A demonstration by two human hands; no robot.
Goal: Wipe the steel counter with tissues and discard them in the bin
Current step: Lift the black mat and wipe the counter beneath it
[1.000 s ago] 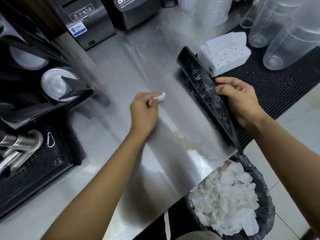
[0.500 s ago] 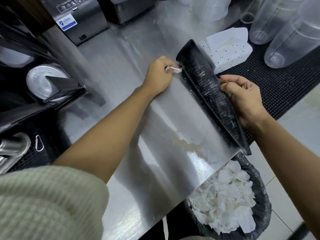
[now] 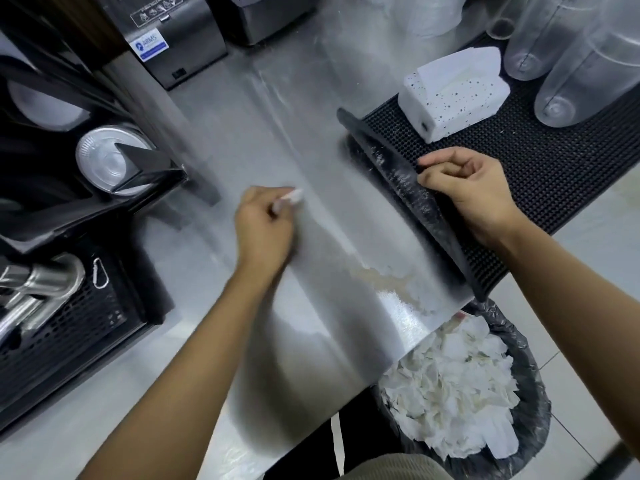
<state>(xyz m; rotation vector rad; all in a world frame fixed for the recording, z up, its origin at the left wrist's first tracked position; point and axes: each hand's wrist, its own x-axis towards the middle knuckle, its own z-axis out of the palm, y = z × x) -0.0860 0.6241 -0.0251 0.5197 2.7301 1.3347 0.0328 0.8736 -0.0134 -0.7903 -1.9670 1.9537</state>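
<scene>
The brushed steel counter [image 3: 270,140] runs away from me, dull and streaky, with a pale brownish smear [image 3: 384,278] drying on the bare metal just beside the near end of the black rubber bar mat [image 3: 554,174]. The mat lies along the counter's right side, its studded top gridded like a waffle. Its inner long edge is peeled up into a curved flap dusted with whitish residue on the smooth underside, and the fold runs from the far end down to the near corner. The right hand [image 3: 467,192] holds that flap up, its fingers curled over the edge and pinching it. On the bare steel to the left of the mat, the left hand [image 3: 265,226] is closed into a loose fist around a small crumpled tissue [image 3: 292,195]. Only its white tip shows, poking from between thumb and fingers and pointing back toward the mat. A white speckled tissue box [image 3: 453,98] sits on the mat's far part with a sheet standing out of its top, and clear plastic pitchers [image 3: 581,74] stand upside down beyond it. Below the mat's near corner, off the counter edge, stands a round bin [image 3: 535,410] in a black liner, heaped with crumpled white tissues [image 3: 450,386]. The floor by it is pale tile [image 3: 595,244].
</scene>
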